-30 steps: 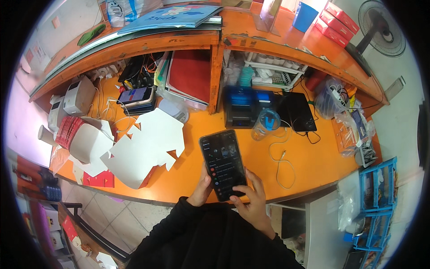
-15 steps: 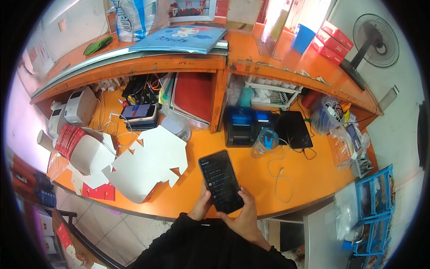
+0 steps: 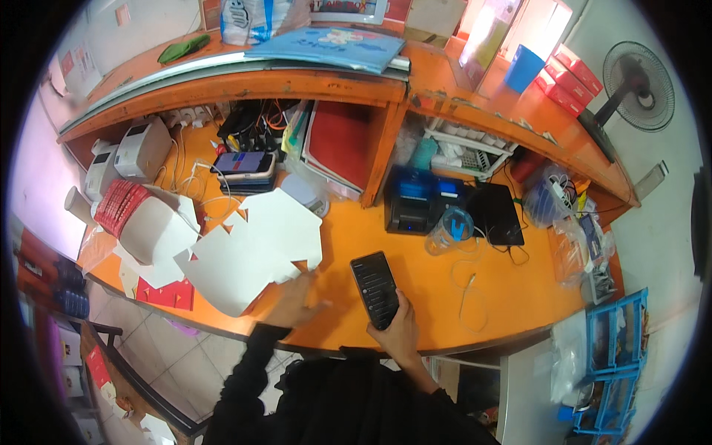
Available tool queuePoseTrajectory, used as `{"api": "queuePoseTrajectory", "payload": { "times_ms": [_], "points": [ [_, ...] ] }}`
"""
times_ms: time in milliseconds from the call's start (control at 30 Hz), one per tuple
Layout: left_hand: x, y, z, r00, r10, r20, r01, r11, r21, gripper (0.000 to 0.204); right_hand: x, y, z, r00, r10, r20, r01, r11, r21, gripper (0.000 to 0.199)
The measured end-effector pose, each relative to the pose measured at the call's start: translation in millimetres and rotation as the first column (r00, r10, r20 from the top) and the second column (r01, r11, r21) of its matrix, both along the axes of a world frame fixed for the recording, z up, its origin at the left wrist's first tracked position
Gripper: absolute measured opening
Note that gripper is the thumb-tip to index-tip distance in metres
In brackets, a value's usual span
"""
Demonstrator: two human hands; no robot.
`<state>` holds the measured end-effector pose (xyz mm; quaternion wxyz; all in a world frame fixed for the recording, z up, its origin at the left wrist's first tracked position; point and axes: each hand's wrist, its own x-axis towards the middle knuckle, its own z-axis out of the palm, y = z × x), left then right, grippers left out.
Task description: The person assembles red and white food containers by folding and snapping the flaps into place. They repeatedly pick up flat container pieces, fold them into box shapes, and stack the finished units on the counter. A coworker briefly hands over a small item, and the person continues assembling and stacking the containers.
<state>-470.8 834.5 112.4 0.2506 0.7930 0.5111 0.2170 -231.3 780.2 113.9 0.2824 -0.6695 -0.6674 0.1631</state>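
My right hand [image 3: 400,331] grips a black smartphone [image 3: 374,289] by its lower right edge, with the lit dark screen facing up. Off to the left, my left hand [image 3: 295,302] is empty and somewhat blurred, its thumb held apart from the fingers. It hovers by the near right corner of an unfolded white cardboard sheet [image 3: 248,248]; whether it touches the sheet I cannot tell. Left of this sheet is a stack of red-edged folded cartons [image 3: 126,211]. Right of the phone stands a clear cup [image 3: 448,231] with a blue mark.
A black label printer [image 3: 410,204] and a black tablet [image 3: 498,213] sit under the shelf. A white cable [image 3: 472,282] trails over the orange desk [image 3: 512,297]. Stacked phones [image 3: 245,167] lie further left. Blue baskets [image 3: 615,334] hang at the right, and a fan [image 3: 638,85] stands above.
My left hand has let go of the smartphone and moved left toward the white cardboard. My right hand now holds the phone alone, slightly farther right. The view has shifted a little.
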Motion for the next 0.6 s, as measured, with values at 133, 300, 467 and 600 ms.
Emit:
{"api": "queuePoseTrajectory", "payload": {
  "times_ms": [133,300,467,600],
  "points": [
    [-117.3,-23.0,-21.9,0.79,0.201,-0.58,-0.239,0.971,0.011,0.112,12.4,-7.1,-38.8,0.995,-0.064,0.075,0.075,0.985,-0.158,0.091],
    [-200.1,-40.5,-41.5,0.541,0.239,-0.807,-0.113,0.971,0.211,0.054,19.2,-18.1,-61.6,0.99,-0.047,0.137,0.08,0.967,-0.244,0.093],
    [-168.5,-25.0,-12.3,0.834,0.112,-0.54,-0.082,0.993,0.08,0.016,28.4,-17.1,-50.1,0.961,-0.011,0.275,0.012,1.0,-0.003,0.08],
    [-87.5,-30.2,45.2,0.983,-0.03,-0.183,0.061,0.984,0.167,0.011,25.2,-11.6,-26.7,0.983,0.175,-0.048,-0.177,0.983,-0.042,0.069]
  ]
}}
